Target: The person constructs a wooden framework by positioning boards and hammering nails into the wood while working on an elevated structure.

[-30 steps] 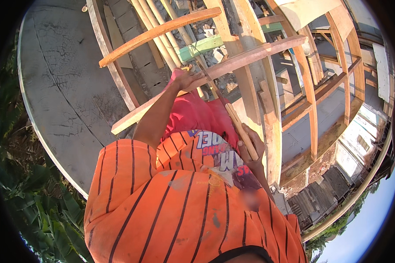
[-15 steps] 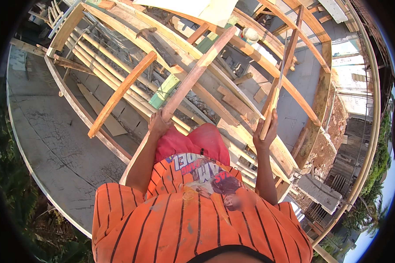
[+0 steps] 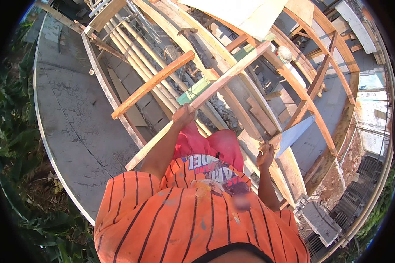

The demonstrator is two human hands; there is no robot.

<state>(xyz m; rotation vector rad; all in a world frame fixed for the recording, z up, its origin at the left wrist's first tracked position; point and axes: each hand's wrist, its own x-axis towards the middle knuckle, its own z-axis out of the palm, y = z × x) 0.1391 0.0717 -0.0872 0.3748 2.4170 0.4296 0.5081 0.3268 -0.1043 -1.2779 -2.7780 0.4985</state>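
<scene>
While the left hand (image 3: 183, 115) clamps the long plank (image 3: 197, 100) steady, the right hand (image 3: 265, 154) grips a handsaw (image 3: 294, 135) pointing toward two o'clock.

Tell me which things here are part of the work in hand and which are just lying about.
In hand:
- long timber batten, gripped by the left hand
- handsaw, held by the right hand

Lying about:
- loose reddish batten across the frame
- bundle of pale poles
- flat pale board at the top
- concrete slab

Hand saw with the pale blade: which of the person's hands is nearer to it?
Right. The right hand grips the hand saw by its handle; the left hand is apart from it, holding the long wooden batten.
</scene>
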